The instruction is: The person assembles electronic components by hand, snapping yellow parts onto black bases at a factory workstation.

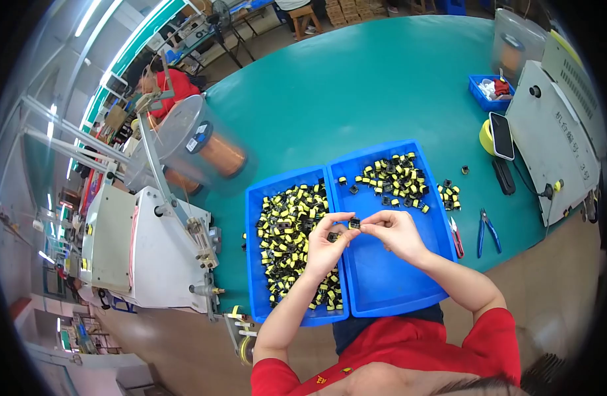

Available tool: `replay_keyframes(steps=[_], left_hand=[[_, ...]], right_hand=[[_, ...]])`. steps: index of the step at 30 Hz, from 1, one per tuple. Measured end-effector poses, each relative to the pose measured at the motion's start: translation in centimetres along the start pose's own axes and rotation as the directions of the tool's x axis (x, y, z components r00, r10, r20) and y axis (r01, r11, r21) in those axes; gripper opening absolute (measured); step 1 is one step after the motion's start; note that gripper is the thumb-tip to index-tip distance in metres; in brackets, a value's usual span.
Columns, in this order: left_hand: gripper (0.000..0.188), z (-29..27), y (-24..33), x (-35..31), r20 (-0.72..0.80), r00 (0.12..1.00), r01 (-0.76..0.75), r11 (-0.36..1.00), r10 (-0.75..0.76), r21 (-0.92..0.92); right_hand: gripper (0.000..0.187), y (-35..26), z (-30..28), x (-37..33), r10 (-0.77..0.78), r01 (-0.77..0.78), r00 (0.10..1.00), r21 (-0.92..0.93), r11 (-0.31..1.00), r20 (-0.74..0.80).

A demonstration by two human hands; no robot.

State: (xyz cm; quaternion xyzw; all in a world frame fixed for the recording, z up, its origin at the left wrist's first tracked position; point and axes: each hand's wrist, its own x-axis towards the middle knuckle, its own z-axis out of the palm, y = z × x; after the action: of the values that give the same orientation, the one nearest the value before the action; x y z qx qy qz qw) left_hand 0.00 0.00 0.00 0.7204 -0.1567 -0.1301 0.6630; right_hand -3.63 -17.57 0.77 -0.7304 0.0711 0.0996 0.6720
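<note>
Pinching From Both Sides

The left grip (325, 247) and right grip (398, 233) are clamping together on a small black-and-yellow part (354, 224), which is sitting between them. Left of the left grip, a blue tray (253, 254) is holding a heap of similar parts (291, 232); beneath the right grip, a second tray (386, 280) is carrying a looser pile (404, 182). Blue-handled pliers (481, 236) are lying on the desk (303, 112), right of the right grip.

so the grey machine cabinet (547, 132) on the right has a line of dark Chinese characters (571, 142) running down its side, easily the clearest writing here. There's also a label (199, 135) on the copper wire spool (225, 157), but its print is too tiny to read
</note>
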Motion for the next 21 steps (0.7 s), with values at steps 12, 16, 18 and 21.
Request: replay_keyframes(steps=[12,16,18,21], left_hand=[[0.029,-1.8,1.2,0.2,0.229,0.958,0.205,0.971,-0.173,-0.121],[0.027,-2.4,1.6,0.6,0.234,0.964,0.141,0.989,-0.130,-0.033],[0.024,-2.7,1.7,0.8,0.136,0.990,0.007,0.991,-0.025,0.135],[0.023,-4.3,2.0,1.0,-0.253,0.967,0.104,0.963,-0.039,0.247]], right_hand=[[0.031,0.2,0.2,0.2,-0.043,0.041,0.999,0.064,0.997,0.027],[0.024,-0.5,0.3,0.0,-0.056,0.052,0.997,0.074,0.996,0.057],[0.021,-0.6,0.6,-0.2,-0.131,0.131,0.991,-0.022,0.991,-0.008],[0.019,0.0,0.7,0.1,-0.275,0.264,0.959,-0.132,0.955,-0.073]])
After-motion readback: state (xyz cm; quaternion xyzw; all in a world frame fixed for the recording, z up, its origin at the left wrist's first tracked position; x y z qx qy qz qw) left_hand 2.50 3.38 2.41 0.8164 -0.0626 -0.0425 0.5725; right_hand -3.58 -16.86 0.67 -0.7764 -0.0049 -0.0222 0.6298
